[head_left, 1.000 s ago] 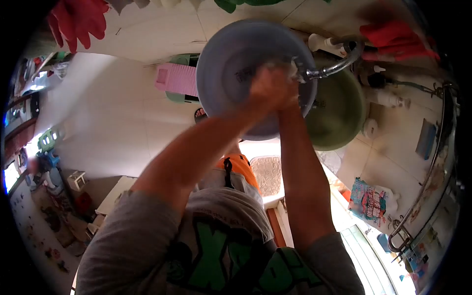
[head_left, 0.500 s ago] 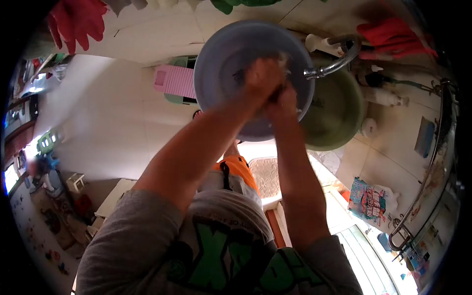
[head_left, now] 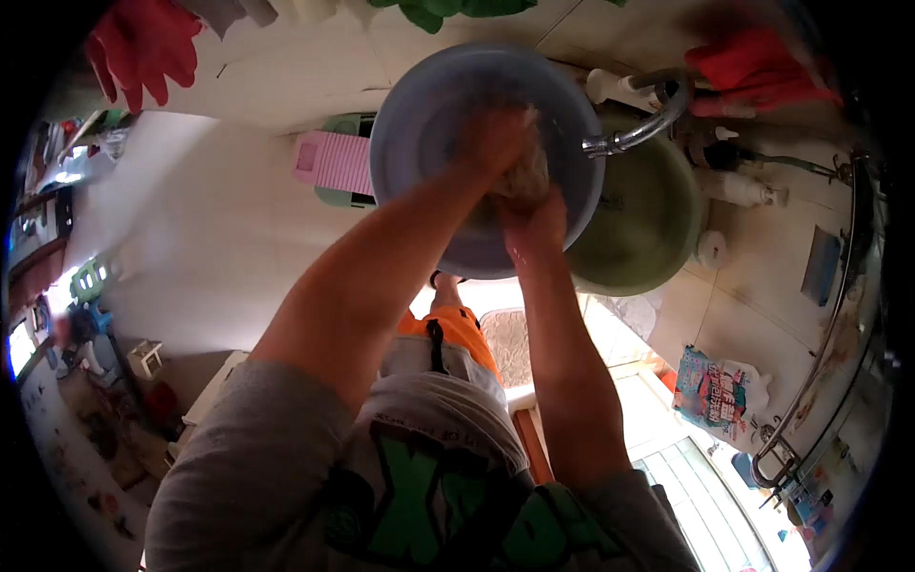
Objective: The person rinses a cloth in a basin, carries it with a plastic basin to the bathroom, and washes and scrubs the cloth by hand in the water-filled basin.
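Over a blue-grey basin (head_left: 405,205) both my hands are on a pale, wet, crumpled cloth (head_left: 527,173). My left hand (head_left: 491,143) is at the cloth's upper left side, blurred, its fingers mostly hidden. Lower down, my right hand (head_left: 538,224) is closed round the cloth's bottom end. The cloth stretches between the two hands. Right of them a curved metal tap (head_left: 643,133) reaches over the basin's rim.
A green basin (head_left: 658,257) stands right of the blue-grey one, partly under it. At left is a pink washboard (head_left: 334,162). Red rubber gloves (head_left: 143,52) hang at top left, and another red glove (head_left: 753,71) lies at top right. A printed packet (head_left: 715,396) is at lower right.
My hands were close together and have moved apart, so more of the pale cloth shows between them. My right hand is lower, my left slightly higher and further left.
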Motion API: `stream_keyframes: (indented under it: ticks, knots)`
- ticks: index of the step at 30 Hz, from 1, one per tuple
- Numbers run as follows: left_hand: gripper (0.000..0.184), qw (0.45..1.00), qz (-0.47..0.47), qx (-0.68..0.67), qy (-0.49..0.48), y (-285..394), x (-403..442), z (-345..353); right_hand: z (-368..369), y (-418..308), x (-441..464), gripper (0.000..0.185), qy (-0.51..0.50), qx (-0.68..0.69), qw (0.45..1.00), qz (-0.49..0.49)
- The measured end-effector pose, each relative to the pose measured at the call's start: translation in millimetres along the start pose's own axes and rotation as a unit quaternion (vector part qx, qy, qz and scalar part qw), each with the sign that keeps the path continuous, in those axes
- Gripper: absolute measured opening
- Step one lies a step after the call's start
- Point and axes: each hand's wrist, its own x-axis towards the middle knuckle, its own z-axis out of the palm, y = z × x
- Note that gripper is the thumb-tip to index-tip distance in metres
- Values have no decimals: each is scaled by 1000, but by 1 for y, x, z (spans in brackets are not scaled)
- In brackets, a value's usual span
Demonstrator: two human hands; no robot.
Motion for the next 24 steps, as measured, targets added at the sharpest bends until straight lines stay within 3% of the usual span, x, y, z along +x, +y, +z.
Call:
stream_keyframes:
  ticks: [2, 4, 6, 9, 12, 14, 17, 20, 23, 24]
  knots:
    - [38, 974, -5, 58, 221, -4, -20, -5, 9, -2, -25, 61, 51, 47, 997, 40]
    - [37, 979, -51, 35, 195, 14, -31, 21, 17, -5, -15, 60, 34, 111, 986, 122]
    - [37, 993, -52, 12, 110, 37, -49, 27, 59, -20, -7, 58, 117, 55, 991, 41]
    - [39, 988, -86, -125, -25, 64, -62, -20, 56, -14, 0, 56, 123, -15, 992, 9]
    - [42, 996, -39, -45, -70, 21, -18, -18, 9, 8, -5, 54, 84, -87, 992, 25]
    - [44, 999, -27, 4, 19, -7, -8, -25, 13, 3, -7, 54, 51, -57, 996, 52]
    - [46, 962, 3, 22, 271, -6, -30, -7, 32, -11, -29, 53, 83, 78, 984, 139]
    - [48, 966, -168, -189, 49, 42, -47, -3, 43, -33, 5, 57, 47, -2, 990, 130]
    - [51, 973, -41, -170, 149, 63, -55, -27, 16, -20, 24, 53, 7, -49, 993, 106]
    - [50, 993, -4, -102, 57, 49, -46, -27, -2, -12, 27, 51, 0, -65, 993, 100]
